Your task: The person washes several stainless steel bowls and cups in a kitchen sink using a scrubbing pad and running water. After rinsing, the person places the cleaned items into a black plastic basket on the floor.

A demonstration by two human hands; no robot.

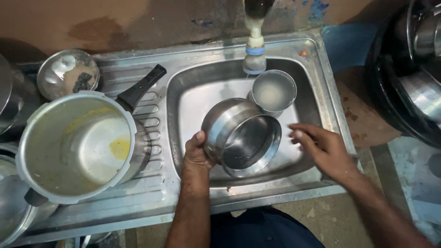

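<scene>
My left hand [196,154] grips the rim of a round steel pot [241,136], tilted with its mouth toward me, over the steel sink basin [193,98]. My right hand [321,147] hovers just right of the pot, fingers spread and slightly blurred, holding nothing. Behind the pot stands a steel cup [274,92] full of cloudy water, directly under the tap spout [254,50].
A large dirty pressure cooker [78,147] with a black handle sits on the draining board at left. A small steel bowl [68,73] with residue lies behind it. More steel vessels [413,69] are stacked at the right, and others at the far left edge.
</scene>
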